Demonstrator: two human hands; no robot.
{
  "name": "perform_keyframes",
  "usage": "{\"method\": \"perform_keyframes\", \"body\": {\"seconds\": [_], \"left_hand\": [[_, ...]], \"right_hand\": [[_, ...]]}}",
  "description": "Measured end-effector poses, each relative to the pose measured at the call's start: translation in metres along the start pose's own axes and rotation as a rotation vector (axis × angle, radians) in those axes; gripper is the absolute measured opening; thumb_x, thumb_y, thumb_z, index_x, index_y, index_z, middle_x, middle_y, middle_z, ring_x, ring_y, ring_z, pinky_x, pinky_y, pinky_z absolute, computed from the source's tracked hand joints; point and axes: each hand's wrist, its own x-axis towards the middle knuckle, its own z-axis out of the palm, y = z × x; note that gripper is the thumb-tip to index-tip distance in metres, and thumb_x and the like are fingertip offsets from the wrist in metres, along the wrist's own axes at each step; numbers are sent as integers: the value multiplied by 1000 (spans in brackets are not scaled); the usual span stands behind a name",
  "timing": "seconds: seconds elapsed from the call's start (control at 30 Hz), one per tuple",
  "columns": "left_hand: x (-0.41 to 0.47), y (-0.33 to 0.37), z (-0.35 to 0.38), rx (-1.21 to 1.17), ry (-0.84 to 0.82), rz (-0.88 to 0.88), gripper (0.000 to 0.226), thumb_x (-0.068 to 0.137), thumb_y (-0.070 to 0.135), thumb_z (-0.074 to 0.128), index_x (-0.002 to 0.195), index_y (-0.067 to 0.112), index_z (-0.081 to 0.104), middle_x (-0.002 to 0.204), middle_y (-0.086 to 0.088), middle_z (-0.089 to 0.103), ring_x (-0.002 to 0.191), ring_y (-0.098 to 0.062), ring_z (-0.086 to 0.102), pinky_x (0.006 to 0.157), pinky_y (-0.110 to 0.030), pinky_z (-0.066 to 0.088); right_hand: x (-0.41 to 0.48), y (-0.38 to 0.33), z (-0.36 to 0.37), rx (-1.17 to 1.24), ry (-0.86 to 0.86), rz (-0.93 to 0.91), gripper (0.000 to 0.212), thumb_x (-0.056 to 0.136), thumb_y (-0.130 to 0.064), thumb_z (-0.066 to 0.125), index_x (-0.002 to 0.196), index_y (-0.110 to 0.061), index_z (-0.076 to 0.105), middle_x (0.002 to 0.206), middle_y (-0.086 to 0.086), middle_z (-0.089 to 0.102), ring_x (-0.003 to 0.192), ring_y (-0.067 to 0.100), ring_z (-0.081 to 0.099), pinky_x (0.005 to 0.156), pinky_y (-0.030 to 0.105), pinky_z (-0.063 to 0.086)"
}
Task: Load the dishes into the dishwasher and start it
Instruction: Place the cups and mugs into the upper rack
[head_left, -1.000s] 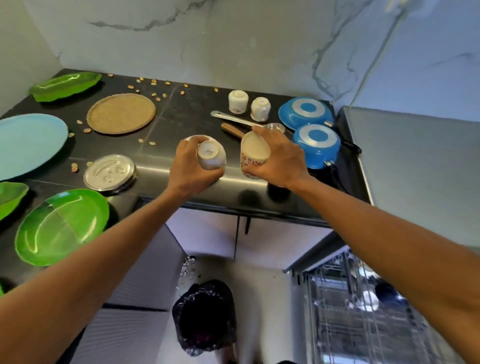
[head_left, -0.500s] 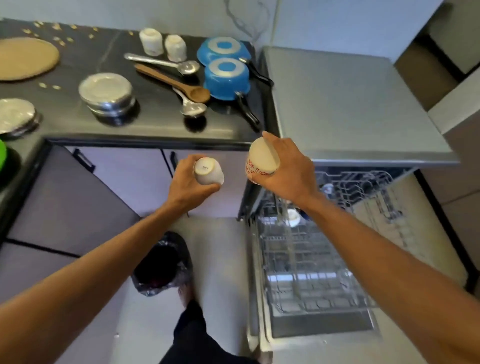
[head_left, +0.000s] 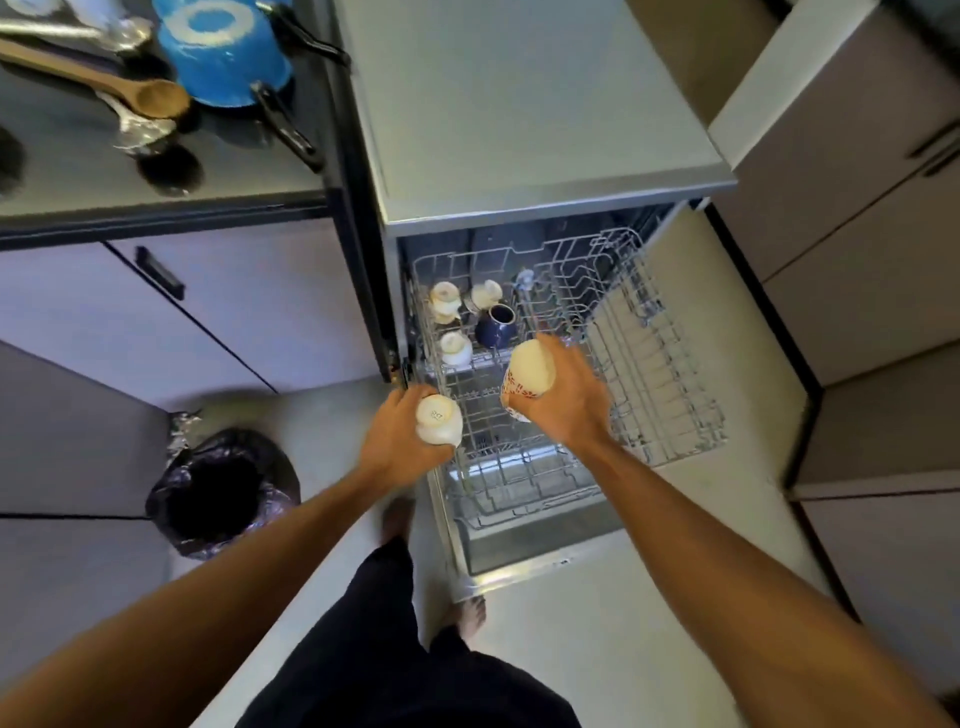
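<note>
My left hand (head_left: 400, 441) grips a small white ceramic cup (head_left: 439, 420), base up, at the 9 o'clock edge of the open dishwasher's pulled-out wire rack (head_left: 649, 364). My right hand (head_left: 566, 410) grips a taller white cup with red pattern (head_left: 527, 376) over the rack. It's blurred, probably clear of the wires. Three small white cups (head_left: 456, 348) and a dark blue cup (head_left: 496, 325) sit at the rack's 11 o'clock corner.

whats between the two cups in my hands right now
Head view: only empty rack wires show between the small white cup and the patterned cup; no dish sits there.
</note>
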Motion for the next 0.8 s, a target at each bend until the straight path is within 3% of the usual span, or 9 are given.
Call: {"method": "perform_keyframes", "body": {"seconds": [0.2, 0.43, 0.53, 0.8], "left_hand": [[59, 8, 25, 189, -123, 42, 81, 57, 34, 86, 129, 25, 50, 120, -3, 51, 109, -27, 50, 89, -39, 46], [145, 9, 54, 579, -337, 229, 85, 68, 39, 81, 139, 20, 40, 135, -7, 43, 118, -32, 52, 95, -43, 39], [167, 6, 69, 727, -446, 230, 87, 71, 34, 79, 141, 16, 31, 135, -11, 42, 119, -32, 52, 97, -42, 40], [198, -6, 104, 967, -472, 155, 84, 73, 23, 76, 141, 16, 26, 134, -10, 44, 116, -33, 56, 98, -49, 40]], "right_hand": [[28, 28, 24, 38, -28, 155, 102, 63, -53, 88, 148, -41, 34, 141, -1, 50, 122, 26, 56, 99, 53, 49], [79, 36, 43, 19, -54, 294, 99, 64, -53, 88, 146, -41, 35, 137, -4, 51, 119, 24, 56, 95, 44, 48], [96, 41, 56, 84, -37, 339, 98, 64, -49, 89, 146, -39, 37, 137, -4, 52, 119, 23, 55, 94, 42, 50], [135, 68, 86, 133, -103, 252, 97, 61, -47, 90, 143, -41, 39, 134, -7, 53, 113, 19, 57, 88, 41, 55]]}}
